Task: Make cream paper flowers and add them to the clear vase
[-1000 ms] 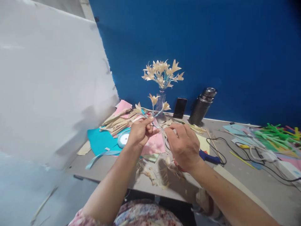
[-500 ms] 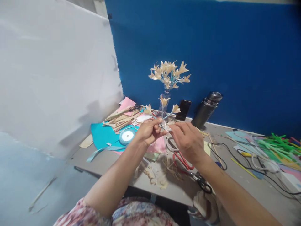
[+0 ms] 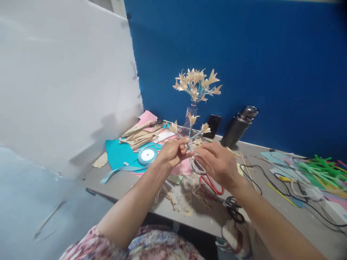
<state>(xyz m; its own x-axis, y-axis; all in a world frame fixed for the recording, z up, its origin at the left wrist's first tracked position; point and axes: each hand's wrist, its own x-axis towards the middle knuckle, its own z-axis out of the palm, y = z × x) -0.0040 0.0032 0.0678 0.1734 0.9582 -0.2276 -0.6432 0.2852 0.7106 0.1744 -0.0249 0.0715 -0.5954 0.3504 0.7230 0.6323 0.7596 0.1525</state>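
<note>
My left hand (image 3: 175, 151) pinches the lower stems of a small spray of three cream flowers (image 3: 192, 119) with light blue stems. Close by on the right, the fingers of my right hand (image 3: 215, 159) are closed at the stem ends, on a whitish strip that is partly hidden. The spray stands upright above the table. Behind it a clear bottle (image 3: 187, 124) holds a fuller bunch of similar cream flowers (image 3: 195, 85). Below my right hand lie red-handled scissors (image 3: 213, 185) and black-handled scissors (image 3: 233, 209).
A blue ribbon spool (image 3: 148, 155) rests on teal sheet (image 3: 116, 150) at left, near dried husk strips (image 3: 135, 137). A dark flask (image 3: 240, 126) and a phone (image 3: 213, 124) stand at the back. Black cables (image 3: 287, 186) and green pipe cleaners (image 3: 322, 168) lie at right.
The view has shifted slightly. My right hand has turned a little and its fingers now point more toward the stem ends. My left hand keeps its pinch on the spray.
</note>
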